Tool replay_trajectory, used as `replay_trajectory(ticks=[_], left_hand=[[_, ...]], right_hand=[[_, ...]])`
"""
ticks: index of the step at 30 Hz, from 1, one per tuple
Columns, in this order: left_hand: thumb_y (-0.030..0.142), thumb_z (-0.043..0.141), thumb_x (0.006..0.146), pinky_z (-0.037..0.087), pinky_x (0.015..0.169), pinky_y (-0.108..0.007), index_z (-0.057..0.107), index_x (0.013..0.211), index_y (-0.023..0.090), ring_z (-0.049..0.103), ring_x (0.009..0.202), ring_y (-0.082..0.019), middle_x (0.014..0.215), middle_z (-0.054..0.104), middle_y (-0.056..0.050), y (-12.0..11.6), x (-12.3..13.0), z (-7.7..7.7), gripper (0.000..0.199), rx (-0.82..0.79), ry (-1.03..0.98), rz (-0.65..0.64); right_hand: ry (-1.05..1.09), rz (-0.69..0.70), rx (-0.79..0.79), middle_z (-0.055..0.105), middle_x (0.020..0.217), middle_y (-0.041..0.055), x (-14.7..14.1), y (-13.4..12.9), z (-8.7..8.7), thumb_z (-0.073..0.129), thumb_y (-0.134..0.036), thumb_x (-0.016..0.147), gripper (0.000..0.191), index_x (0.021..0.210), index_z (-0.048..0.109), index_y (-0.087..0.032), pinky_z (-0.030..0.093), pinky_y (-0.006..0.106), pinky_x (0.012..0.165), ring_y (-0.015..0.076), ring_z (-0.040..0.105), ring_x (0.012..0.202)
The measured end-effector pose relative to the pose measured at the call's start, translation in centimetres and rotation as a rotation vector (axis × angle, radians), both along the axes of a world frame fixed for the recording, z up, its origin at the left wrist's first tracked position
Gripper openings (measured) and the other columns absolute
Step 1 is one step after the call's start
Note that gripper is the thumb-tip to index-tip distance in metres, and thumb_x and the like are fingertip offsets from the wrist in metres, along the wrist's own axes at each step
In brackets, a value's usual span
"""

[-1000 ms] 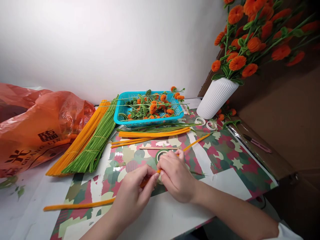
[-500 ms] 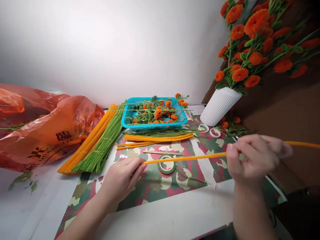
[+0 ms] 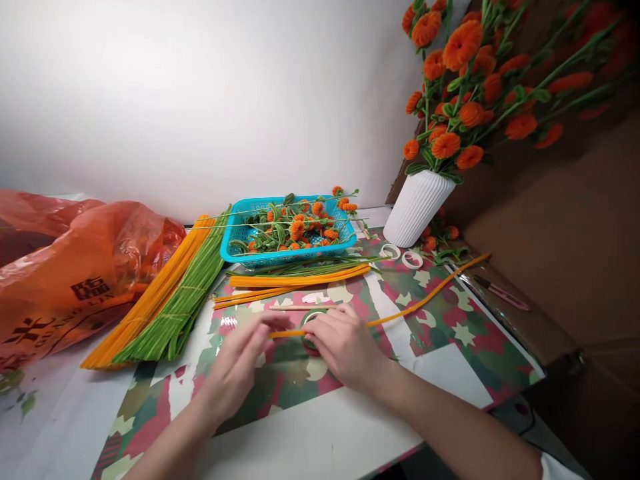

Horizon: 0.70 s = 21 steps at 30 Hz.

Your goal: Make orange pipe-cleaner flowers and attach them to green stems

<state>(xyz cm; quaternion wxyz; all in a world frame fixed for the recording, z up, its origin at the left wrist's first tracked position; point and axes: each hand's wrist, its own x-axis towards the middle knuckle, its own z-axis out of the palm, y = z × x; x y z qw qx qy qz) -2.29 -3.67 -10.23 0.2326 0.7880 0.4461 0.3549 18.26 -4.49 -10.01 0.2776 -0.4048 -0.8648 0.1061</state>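
My right hand (image 3: pixel 345 343) holds the long orange fuzzy stick (image 3: pixel 410 310) over the green tape roll (image 3: pixel 309 345) on the counter (image 3: pixel 320 433). My left hand (image 3: pixel 235 367) is by its left part, but from far away I can't tell if those fingers grip it.

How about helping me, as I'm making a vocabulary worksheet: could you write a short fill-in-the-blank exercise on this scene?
1. The yellow strip shows on both sides of the person's ____ hand.
2. The ribbed vase is coloured ____.
3. The orange plastic bag lies on the ____ side of the picture.
4. Between the yellow bundle and the blue basket lies a tied bundle coloured ____.

Missing words: right; white; left; green.
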Motion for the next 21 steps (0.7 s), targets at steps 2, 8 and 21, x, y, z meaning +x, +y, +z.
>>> replay_trajectory(ticks=[2,8,21], left_hand=[[0.017,0.036,0.095,0.052,0.08,-0.035,0.062,0.109,0.019,0.064,0.096,-0.024,0.104,0.071,-0.009,1.2,-0.6,-0.4,0.03,0.156,0.123,0.085],[0.023,0.048,0.091,0.049,0.079,-0.044,0.068,0.101,0.018,0.06,0.092,-0.03,0.11,0.068,-0.015,3.6,-0.5,-1.5,0.023,0.426,0.571,0.046],[0.049,0.068,0.079,0.046,0.053,-0.023,0.068,0.089,0.015,0.055,0.057,-0.012,0.071,0.065,-0.003,-0.1,1.2,0.0,0.036,-0.759,-0.574,0.202]], right_hand=[[0.078,-0.01,-0.021,0.069,0.079,0.0029,0.1,0.1,-0.2,0.038,-0.017,0.097,0.022,0.09,0.06,-0.019,0.036,0.031,0.071,0.0168,0.059,0.074],[0.247,-0.14,-0.162,0.054,0.06,-0.0018,0.5,-0.2,0.3,0.036,-0.021,0.094,0.023,0.074,0.048,-0.021,0.034,0.026,0.058,0.0134,0.046,0.053],[0.293,-0.174,-0.302,0.053,0.06,-0.0014,0.5,0.0,-0.5,0.039,-0.024,0.095,0.023,0.078,0.054,-0.022,0.031,0.024,0.053,0.0134,0.046,0.052]])
